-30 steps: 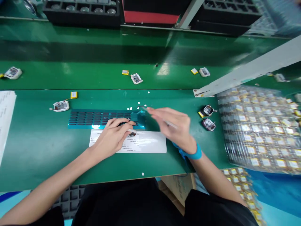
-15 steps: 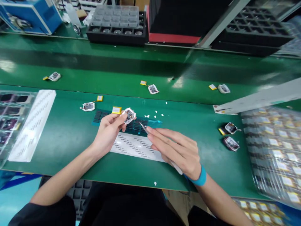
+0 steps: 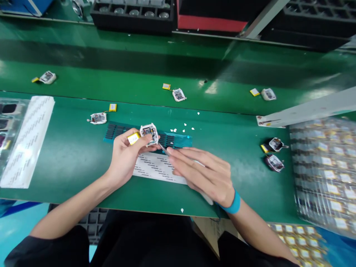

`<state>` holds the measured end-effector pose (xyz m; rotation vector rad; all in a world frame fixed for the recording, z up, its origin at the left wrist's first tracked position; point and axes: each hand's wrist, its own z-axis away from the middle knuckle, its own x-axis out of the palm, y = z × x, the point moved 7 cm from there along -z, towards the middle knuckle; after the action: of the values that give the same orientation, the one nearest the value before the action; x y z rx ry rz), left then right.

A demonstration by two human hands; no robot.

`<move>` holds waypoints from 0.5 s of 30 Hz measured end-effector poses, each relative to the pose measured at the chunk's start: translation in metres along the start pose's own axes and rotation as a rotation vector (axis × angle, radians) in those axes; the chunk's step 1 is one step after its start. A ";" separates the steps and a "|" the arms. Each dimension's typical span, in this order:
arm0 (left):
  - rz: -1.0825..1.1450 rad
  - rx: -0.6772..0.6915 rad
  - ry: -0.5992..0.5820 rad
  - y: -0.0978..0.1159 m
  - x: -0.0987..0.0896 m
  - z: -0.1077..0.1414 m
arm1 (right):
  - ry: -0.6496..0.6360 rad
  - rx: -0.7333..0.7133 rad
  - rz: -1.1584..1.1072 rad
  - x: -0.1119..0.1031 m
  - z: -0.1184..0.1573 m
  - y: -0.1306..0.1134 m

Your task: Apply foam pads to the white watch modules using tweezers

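Left hand (image 3: 125,155) pinches small module (image 3: 149,133); right hand (image 3: 204,174) apparently grips tweezers (image 3: 163,149).

Label sheet (image 3: 158,168) on bench (image 3: 69,155), pad strip (image 3: 172,139) behind – two assys (image 3: 274,154) far right

Green bench top (image 3: 69,155). White casing (image 3: 149,133), yellow battery (image 3: 133,138). Teal sheet (image 3: 178,139) with dark grid. White label strip (image 3: 155,168), black print. Blue wristband (image 3: 233,203).

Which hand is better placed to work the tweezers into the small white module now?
Right. The right hand already grips the tweezers, tips beside the white module. The left hand is occupied holding that module and its yellow battery.
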<state>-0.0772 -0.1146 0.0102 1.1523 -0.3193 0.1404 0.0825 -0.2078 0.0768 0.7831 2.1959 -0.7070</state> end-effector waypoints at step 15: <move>-0.334 0.035 -0.084 -0.007 -0.002 -0.010 | -0.311 0.289 -0.301 0.013 0.018 0.066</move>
<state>-0.0751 -0.1081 -0.0004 1.2324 -0.1953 -0.1964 0.1289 -0.1714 0.0389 0.4417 1.9665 -1.2305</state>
